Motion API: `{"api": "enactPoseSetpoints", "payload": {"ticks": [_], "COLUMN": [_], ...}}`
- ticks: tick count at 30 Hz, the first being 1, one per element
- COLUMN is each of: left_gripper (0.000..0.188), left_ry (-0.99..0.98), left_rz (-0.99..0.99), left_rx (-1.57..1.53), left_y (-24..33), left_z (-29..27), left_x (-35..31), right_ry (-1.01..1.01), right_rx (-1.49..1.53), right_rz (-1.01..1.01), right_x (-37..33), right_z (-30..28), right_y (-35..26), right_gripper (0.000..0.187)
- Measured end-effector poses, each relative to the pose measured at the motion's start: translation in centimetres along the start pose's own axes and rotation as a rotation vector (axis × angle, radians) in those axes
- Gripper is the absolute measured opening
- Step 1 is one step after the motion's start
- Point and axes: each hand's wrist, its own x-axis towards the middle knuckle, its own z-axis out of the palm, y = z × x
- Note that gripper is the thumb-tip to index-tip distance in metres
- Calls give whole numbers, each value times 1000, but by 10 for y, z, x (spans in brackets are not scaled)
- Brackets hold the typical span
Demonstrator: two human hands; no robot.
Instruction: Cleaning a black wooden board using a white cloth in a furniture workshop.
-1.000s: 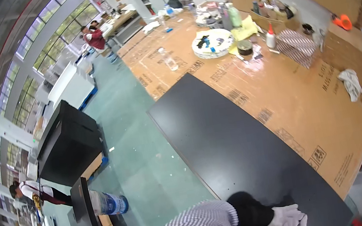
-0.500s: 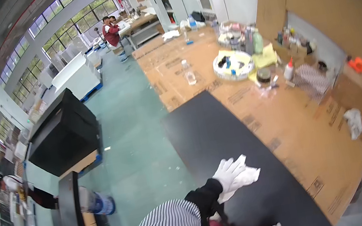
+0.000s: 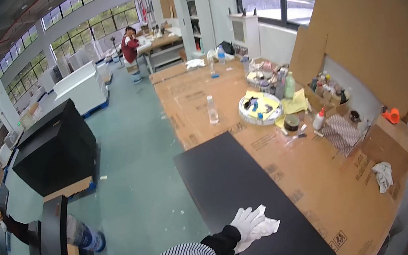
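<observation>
My left hand (image 3: 246,223), in a white glove with a black cuff and a striped sleeve, lies on a crumpled white cloth (image 3: 265,229). Its fingers are stretched out and press the cloth onto a flat black panel (image 3: 222,173). The panel rests along the left edge of a table covered in brown cardboard (image 3: 298,176). Part of the cloth sticks out to the right of the fingers. My right hand is out of sight.
Past the panel's far end stands a clear bottle (image 3: 212,111). Farther right are a round tray (image 3: 245,118), a white squeeze bottle (image 3: 318,119) and another crumpled cloth (image 3: 383,176). On the left are a large black box (image 3: 54,152) and a blue-labelled bucket (image 3: 87,236). Two people work farther off.
My view has tilted up and shifted, so the table sits lower and more to the left. My left hand stays on the cloth. My right hand has left the lower edge.
</observation>
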Motion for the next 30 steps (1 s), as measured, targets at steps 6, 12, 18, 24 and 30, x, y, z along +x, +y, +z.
{"api": "enactPoseSetpoints", "payload": {"ticks": [6, 12, 18, 24, 30], "left_gripper": [78, 92, 104, 105, 109], "left_ry": [-38, -74, -251, -407, -425], "left_rz": [12, 9, -18, -94, -87], "left_rx": [-46, 82, 72, -38, -16], "left_y": [-11, 9, 16, 5, 7], "left_z": [-7, -25, -32, -31, -25], "left_x": [8, -4, -1, 11, 11], "right_ry": [53, -90, -41, 109, 285], "right_rx": [133, 165, 180, 98, 97], "right_rz": [52, 8, -28, 0, -55], "right_x": [12, -5, -8, 2, -10], "right_z": [16, 24, 18, 37, 33], "right_y": [-8, -4, 4, -5, 0], "right_gripper": [26, 26, 27, 24, 30]}}
